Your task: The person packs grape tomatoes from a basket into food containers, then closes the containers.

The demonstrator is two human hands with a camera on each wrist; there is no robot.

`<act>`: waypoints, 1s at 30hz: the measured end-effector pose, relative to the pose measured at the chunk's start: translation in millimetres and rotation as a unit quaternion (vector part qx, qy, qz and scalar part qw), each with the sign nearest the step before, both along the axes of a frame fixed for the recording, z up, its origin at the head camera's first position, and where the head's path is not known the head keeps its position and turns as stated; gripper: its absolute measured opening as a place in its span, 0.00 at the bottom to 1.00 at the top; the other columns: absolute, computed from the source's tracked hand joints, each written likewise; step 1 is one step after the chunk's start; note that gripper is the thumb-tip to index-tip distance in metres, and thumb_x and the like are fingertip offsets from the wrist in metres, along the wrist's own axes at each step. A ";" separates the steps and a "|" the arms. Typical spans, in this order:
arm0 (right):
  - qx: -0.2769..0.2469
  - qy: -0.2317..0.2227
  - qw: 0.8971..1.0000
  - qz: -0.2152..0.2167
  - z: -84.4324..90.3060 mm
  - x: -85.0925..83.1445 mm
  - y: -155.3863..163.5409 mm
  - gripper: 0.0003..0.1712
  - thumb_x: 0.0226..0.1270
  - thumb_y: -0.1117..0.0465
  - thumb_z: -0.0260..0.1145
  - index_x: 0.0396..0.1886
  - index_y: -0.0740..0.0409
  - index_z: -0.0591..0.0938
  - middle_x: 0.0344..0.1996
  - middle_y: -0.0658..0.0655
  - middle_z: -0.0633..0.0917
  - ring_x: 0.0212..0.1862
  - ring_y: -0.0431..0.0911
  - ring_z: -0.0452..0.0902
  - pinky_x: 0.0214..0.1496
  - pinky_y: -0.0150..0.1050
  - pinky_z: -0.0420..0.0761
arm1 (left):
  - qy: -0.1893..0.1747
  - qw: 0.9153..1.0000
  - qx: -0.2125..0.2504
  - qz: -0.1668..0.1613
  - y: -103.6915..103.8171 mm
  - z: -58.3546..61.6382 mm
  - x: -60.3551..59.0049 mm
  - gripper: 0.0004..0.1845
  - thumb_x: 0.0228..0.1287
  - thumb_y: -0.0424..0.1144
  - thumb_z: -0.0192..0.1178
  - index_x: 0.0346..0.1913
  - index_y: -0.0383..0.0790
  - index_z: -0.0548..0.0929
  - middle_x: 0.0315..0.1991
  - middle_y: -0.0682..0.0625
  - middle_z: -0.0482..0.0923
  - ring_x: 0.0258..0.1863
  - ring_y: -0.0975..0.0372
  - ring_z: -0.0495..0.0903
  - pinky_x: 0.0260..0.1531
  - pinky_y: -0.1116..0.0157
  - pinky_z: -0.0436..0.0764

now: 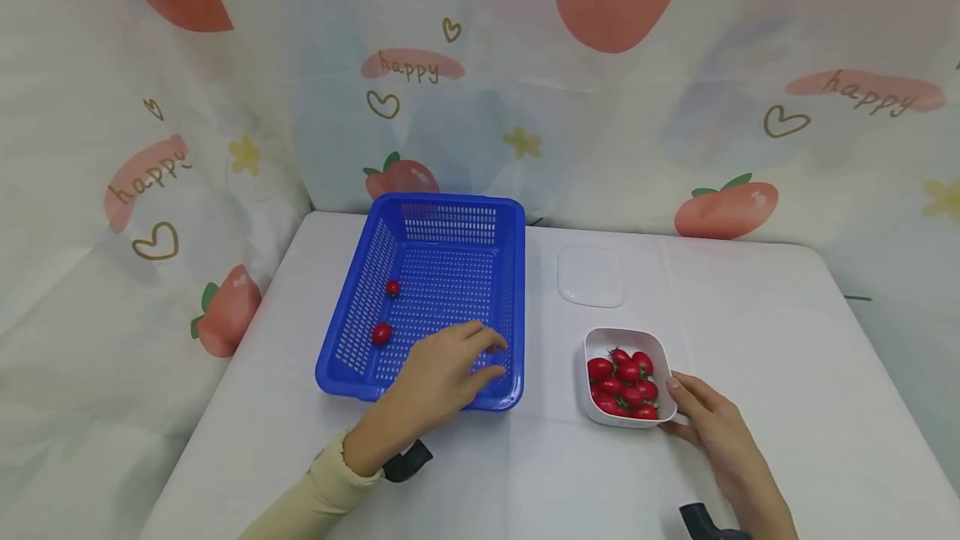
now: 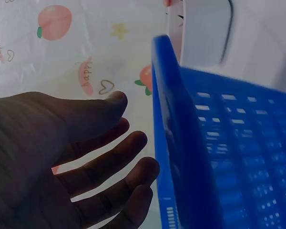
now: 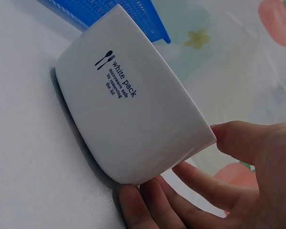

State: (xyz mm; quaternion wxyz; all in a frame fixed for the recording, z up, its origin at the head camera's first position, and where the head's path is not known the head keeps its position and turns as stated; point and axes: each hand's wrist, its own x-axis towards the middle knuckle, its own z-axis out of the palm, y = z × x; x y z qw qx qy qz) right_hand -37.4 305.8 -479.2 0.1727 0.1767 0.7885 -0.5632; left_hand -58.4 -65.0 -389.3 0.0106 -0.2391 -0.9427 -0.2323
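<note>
Over the front right part of the blue plastic basket (image 1: 457, 261) is my left hand (image 1: 444, 369), its fingers loosely bent and apart with nothing between them. In the left wrist view, the fingertips come close to the basket's rim (image 2: 174, 119). Two cherry tomatoes (image 1: 382, 333) lie in the left half of the basket. My right hand (image 1: 716, 423) grips the near right corner of a white square container (image 1: 626, 422), thumb at the rim and fingers low on its wall. Several red cherry tomatoes (image 1: 628, 372) fill the container, which is slightly tilted.
A clear square lid (image 1: 590, 277) lies on the white-covered table (image 1: 757, 315), behind the container. Fruit-printed curtains (image 1: 480, 115) hang along the back and left of the table. The basket stands at the table's back left.
</note>
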 end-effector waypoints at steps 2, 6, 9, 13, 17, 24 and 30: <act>0.001 0.001 1.000 0.000 0.1 -0.1 -0.2 0.45 0.81 0.38 0.53 0.80 0.66 0.60 0.79 0.71 0.62 0.47 0.20 0.77 0.53 0.33 0.87 | -0.009 1.000 0.001 0.002 -8.5 -0.5 -1.0 0.16 0.67 0.46 0.72 0.55 0.51 0.86 0.47 0.55 0.88 0.46 0.62 0.88 0.46 0.65 0.87; 0.000 0.002 1.000 0.000 -0.5 -0.5 -0.2 0.45 0.81 0.38 0.53 0.80 0.66 0.60 0.79 0.71 0.63 0.46 0.20 0.77 0.53 0.32 0.87 | -0.011 1.000 -0.008 0.004 -24.7 -0.9 -4.3 0.17 0.66 0.46 0.73 0.55 0.50 0.87 0.48 0.55 0.89 0.48 0.61 0.89 0.48 0.63 0.88; -0.003 0.000 1.000 0.001 -0.2 -0.4 -0.3 0.44 0.82 0.38 0.53 0.81 0.66 0.59 0.79 0.71 0.62 0.45 0.19 0.76 0.53 0.32 0.87 | -0.009 1.000 -0.019 0.003 -36.0 0.1 -9.0 0.17 0.65 0.46 0.74 0.55 0.51 0.87 0.48 0.55 0.89 0.49 0.61 0.89 0.49 0.63 0.88; -0.005 -0.005 1.000 0.001 0.4 -0.7 0.1 0.44 0.82 0.38 0.53 0.81 0.65 0.58 0.80 0.71 0.61 0.46 0.19 0.76 0.53 0.31 0.87 | -0.009 0.999 -0.033 -0.004 -50.0 2.9 -16.9 0.16 0.64 0.44 0.75 0.53 0.49 0.88 0.47 0.53 0.89 0.49 0.59 0.89 0.49 0.60 0.88; -0.003 -0.006 1.000 0.002 0.5 -1.1 -0.1 0.45 0.82 0.38 0.53 0.82 0.65 0.58 0.80 0.70 0.61 0.46 0.20 0.77 0.53 0.31 0.87 | -0.022 0.999 -0.048 -0.014 -63.1 6.1 -26.6 0.16 0.64 0.43 0.75 0.53 0.47 0.88 0.46 0.53 0.89 0.48 0.60 0.88 0.49 0.59 0.88; -0.001 -0.005 1.000 0.005 0.6 -0.6 0.3 0.45 0.81 0.37 0.53 0.81 0.65 0.59 0.79 0.71 0.61 0.46 0.20 0.77 0.53 0.32 0.87 | -0.063 0.996 -0.059 -0.034 -87.2 6.3 -49.0 0.15 0.64 0.41 0.74 0.53 0.45 0.88 0.46 0.51 0.89 0.47 0.60 0.86 0.52 0.57 0.87; -0.001 -0.012 1.000 0.003 1.3 -0.9 0.4 0.45 0.81 0.37 0.53 0.81 0.64 0.59 0.80 0.70 0.61 0.46 0.20 0.77 0.54 0.32 0.87 | -0.068 0.991 -0.099 -0.052 -105.7 5.5 -64.2 0.16 0.64 0.41 0.74 0.53 0.44 0.88 0.48 0.50 0.90 0.49 0.58 0.88 0.51 0.55 0.87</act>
